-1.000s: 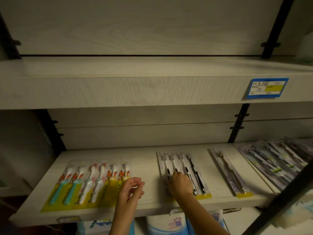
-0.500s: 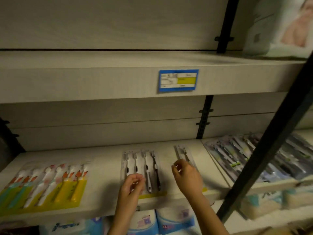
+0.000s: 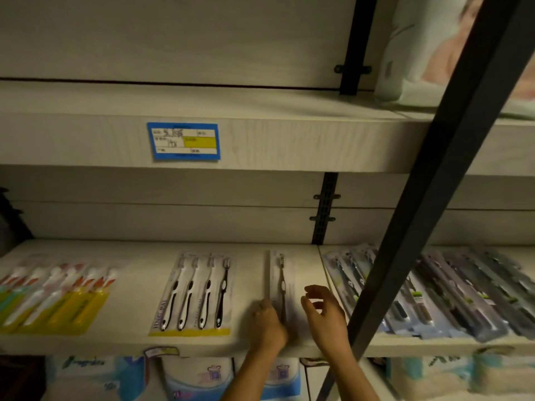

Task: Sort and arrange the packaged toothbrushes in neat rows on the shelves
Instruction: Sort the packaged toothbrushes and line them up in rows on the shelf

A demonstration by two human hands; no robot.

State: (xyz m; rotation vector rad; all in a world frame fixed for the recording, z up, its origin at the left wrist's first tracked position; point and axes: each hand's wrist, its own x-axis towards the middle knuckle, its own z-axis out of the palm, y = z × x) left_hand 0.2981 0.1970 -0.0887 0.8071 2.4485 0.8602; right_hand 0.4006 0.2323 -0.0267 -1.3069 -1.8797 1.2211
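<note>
1. I see the left grip (image 3: pixel 267 325) on the lower left edge of the single-toothbrush pack (image 3: pixel 281 273), fingers bent down onto it; I cannot tell whether it pinches the pack or only presses it.
2. The right grip (image 3: pixel 324 314) is released; its fingers are loosely curled, hold nothing and hover just right of that pack.
3. The single-toothbrush pack lies flat on the shelf (image 3: pixel 136 340), brush head toward the back wall, its lower end hidden by the left grip.
4. To its left, apart from it, lies the four-brush pack (image 3: pixel 199 293) with a yellow strip at its front end; further left lies a row of yellow-backed packs (image 3: pixel 55 296).
5. To the right, dark packs (image 3: pixel 451 293) overlap in a slanted row, blurred; a black post (image 3: pixel 434 198) crosses in front of them.
6. A blue price label (image 3: pixel 184 141) sits on the front edge of the shelf above.
</note>
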